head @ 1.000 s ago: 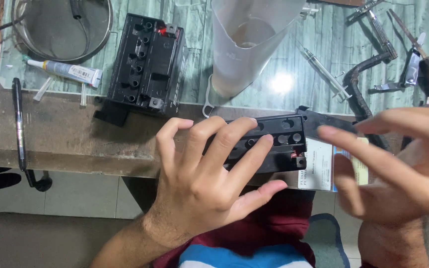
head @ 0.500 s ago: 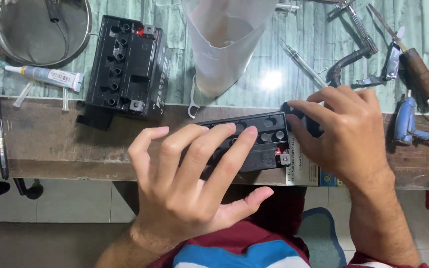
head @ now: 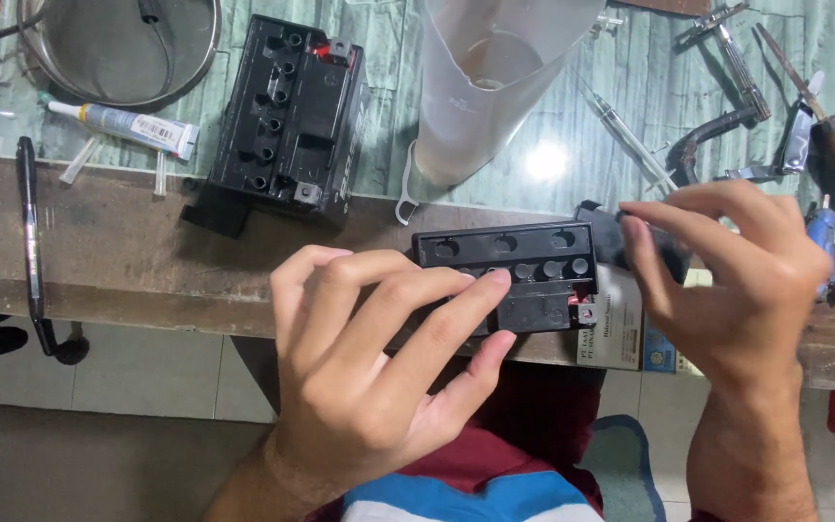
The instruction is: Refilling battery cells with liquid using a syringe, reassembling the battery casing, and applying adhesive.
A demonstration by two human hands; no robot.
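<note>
Your left hand [head: 379,377], fingers spread, rests on the black battery [head: 519,280]; your right hand [head: 727,290] pinches its right end. The battery's long axis runs left-right.

2 hands [head: 379,377] on black battery [head: 524,280]

Single view, head-worn camera. It looks almost straight down over the near edge of the table [head: 99,251], from close above. Both hands fill the lower half of the frame: left hand [head: 379,387] at centre, right hand [head: 736,290] at right. The far side of the table runs along the top of the frame, cut off there. Below the table edge the view takes in the person's own lap and a strip of floor [head: 128,358] at left. No second view to compare.
</note>
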